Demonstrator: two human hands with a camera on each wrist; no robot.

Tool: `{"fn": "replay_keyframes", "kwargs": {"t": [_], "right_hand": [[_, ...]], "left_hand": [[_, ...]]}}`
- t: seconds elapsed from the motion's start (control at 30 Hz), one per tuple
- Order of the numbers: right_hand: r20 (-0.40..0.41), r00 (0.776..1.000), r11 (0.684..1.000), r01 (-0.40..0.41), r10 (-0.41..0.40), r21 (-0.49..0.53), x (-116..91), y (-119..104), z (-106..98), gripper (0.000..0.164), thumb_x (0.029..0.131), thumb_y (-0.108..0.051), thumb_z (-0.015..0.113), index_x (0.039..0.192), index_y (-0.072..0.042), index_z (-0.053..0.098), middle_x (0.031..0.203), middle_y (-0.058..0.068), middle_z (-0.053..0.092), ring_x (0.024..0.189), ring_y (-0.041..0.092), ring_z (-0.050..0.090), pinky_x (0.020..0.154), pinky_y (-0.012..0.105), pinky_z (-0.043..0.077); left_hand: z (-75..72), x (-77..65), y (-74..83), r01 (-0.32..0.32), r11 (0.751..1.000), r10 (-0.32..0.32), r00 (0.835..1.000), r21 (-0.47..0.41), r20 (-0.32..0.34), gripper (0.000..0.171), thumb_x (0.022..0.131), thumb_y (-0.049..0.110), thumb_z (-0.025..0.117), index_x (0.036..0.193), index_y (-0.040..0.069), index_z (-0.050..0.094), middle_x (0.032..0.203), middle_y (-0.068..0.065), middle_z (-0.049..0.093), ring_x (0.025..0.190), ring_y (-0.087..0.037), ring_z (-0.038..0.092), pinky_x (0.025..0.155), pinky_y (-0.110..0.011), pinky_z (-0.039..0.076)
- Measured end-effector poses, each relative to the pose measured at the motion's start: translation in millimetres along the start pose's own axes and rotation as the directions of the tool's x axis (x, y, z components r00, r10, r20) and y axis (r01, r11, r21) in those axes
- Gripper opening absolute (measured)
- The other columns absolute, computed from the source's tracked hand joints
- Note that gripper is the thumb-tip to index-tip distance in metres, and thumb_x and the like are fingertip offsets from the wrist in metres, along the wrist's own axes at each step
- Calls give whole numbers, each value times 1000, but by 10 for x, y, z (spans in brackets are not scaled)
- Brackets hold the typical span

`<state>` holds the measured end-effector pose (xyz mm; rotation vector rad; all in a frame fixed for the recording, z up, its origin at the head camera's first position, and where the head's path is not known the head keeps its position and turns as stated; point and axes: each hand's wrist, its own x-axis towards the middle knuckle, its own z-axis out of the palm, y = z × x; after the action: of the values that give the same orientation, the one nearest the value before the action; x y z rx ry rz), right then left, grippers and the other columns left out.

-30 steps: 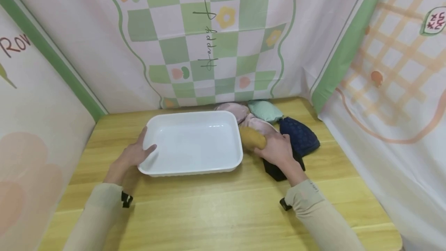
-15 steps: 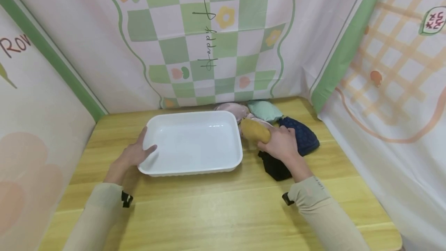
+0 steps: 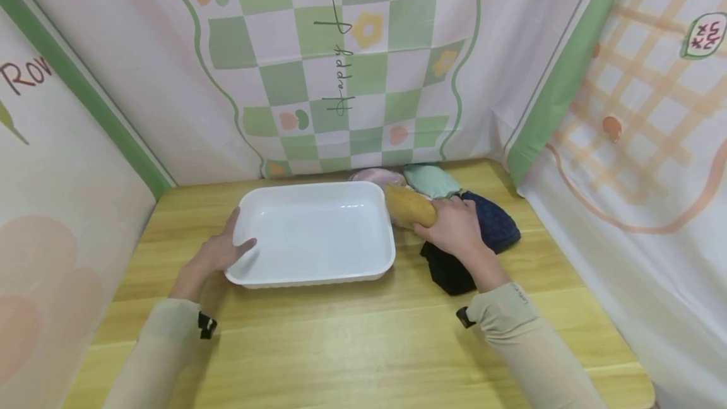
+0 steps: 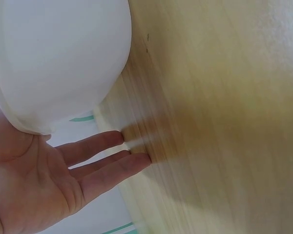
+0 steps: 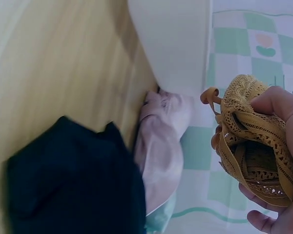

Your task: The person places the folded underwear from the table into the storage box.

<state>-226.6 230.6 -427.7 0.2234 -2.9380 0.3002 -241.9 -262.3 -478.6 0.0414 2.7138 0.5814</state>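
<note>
My left hand [image 3: 218, 251] holds the left side of a white plastic tray [image 3: 318, 232], thumb over the rim. In the left wrist view, several straight fingers [image 4: 115, 170] of it reach down to the table outside the tray. My right hand [image 3: 454, 226] grips a folded mustard-yellow lace bra [image 5: 249, 141], raised beside the tray's right rim. Openwork trim and a thin strap loop show on it in the right wrist view. Below and behind that hand lie a black folded garment [image 3: 449, 273], a navy one [image 3: 496, 226], a mint one [image 3: 431, 180] and a pink satin one [image 5: 161, 141].
A wooden table [image 3: 341, 346] carries everything. Printed curtains [image 3: 363, 81] hang along its back and at both sides. The garment pile sits against the tray's right side, near the back curtain.
My right hand has lifted the mustard bra slightly and moved it away from me, then left towards the tray rim, uncovering more of the black garment. The left hand and tray stay put.
</note>
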Motion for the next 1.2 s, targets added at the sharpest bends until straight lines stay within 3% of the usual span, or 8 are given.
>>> {"fn": "replay_keyframes", "kwargs": {"t": [0.27,0.53,0.7,0.97,1.2], "right_hand": [[-4,998,997,69,-69,21,55,-200,-69,42,79,-54,69,93,-14,65,84,3,66,89,30,58,93,55,39],[-7,992,991,129,-128,38,112,-398,-59,42,78,-53,73,96,-15,68,85,1,68,90,30,61,94,56,40],[6,985,983,174,-174,54,156,-507,-12,38,76,-51,72,93,-18,68,83,-3,65,85,24,60,91,53,43],[18,964,964,263,-264,42,172,-682,68,36,74,-51,75,85,-19,64,78,-5,63,78,19,55,89,49,42],[23,938,937,345,-346,47,176,-782,168,37,71,-48,77,88,-16,68,79,-4,65,76,18,57,82,46,44]], "left_hand": [[-1,5,5,2,1000,-2,1000,8,-10,101,99,65,41,156,18,-27,132,-42,52,80,-32,64,80,-49,52],[0,15,-15,5,1000,-5,1000,10,-13,100,99,64,41,156,19,-27,131,-42,53,82,-33,64,83,-52,52],[15,24,-19,1,1000,-1,1000,12,-21,100,99,64,41,157,17,-25,139,-44,45,92,-39,64,91,-58,51],[13,17,-5,4,1000,-4,1000,15,-21,100,99,64,40,155,19,-29,142,-44,41,100,-44,64,93,-59,50],[32,31,-26,6,1000,-5,999,16,-33,99,99,65,40,155,20,-29,141,-44,42,104,-47,64,94,-60,49]]}}
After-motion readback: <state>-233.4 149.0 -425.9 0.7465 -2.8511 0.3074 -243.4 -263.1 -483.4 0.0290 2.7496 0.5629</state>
